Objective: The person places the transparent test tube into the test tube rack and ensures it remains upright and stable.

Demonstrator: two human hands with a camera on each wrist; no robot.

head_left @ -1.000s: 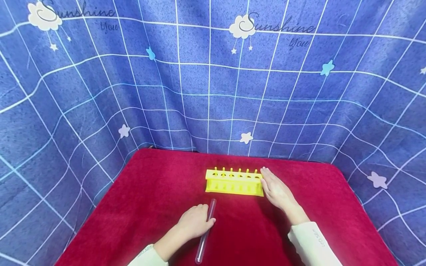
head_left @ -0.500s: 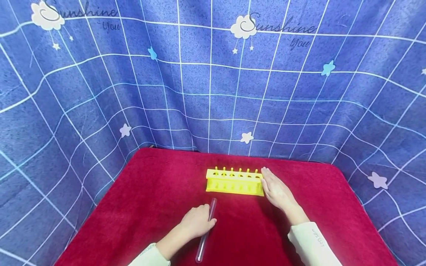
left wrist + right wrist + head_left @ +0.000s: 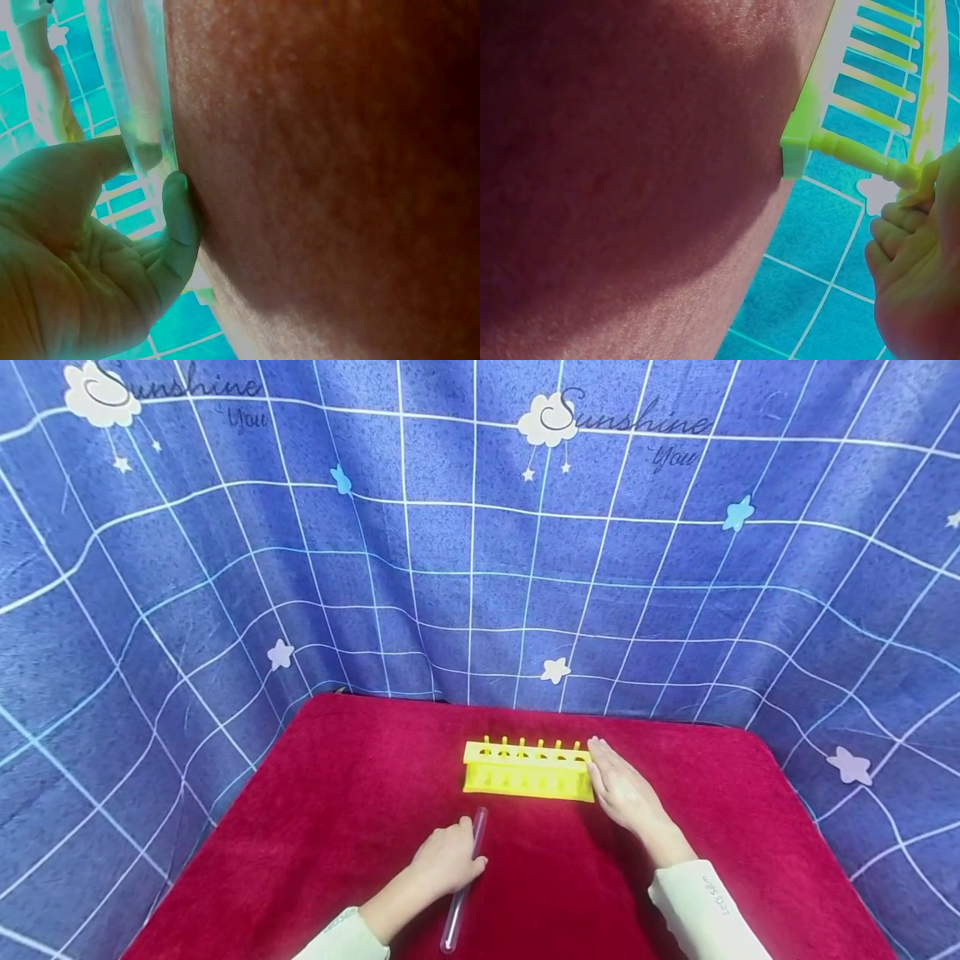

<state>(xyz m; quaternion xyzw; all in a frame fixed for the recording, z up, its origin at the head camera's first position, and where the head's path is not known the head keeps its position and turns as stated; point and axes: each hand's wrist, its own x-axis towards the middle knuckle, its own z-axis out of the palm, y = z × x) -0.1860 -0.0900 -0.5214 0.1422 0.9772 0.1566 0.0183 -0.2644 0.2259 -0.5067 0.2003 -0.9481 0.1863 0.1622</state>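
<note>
A clear test tube [image 3: 459,914] lies slantwise on the red cloth in the head view, its upper end near the rack's left front. My left hand [image 3: 444,860] holds it near its upper half. In the left wrist view, the thumb and a curled finger of my left hand [image 3: 97,240] pinch the test tube [image 3: 139,75]. A yellow test tube rack [image 3: 528,772] stands upright, with a row of holes and pegs. My right hand [image 3: 626,789] rests against its right end, fingers extended. The right wrist view shows fingertips at a top corner of the rack [image 3: 862,154].
A red cloth [image 3: 337,777] covers the table. Blue curtains [image 3: 435,543] with white grid lines surround the table on the far side, left and right. The far table edge runs a little behind the rack.
My left forearm has shifted slightly to the right, and the fingers have adjusted a little on the test tube. The tube, the rack and my right hand look unmoved.
</note>
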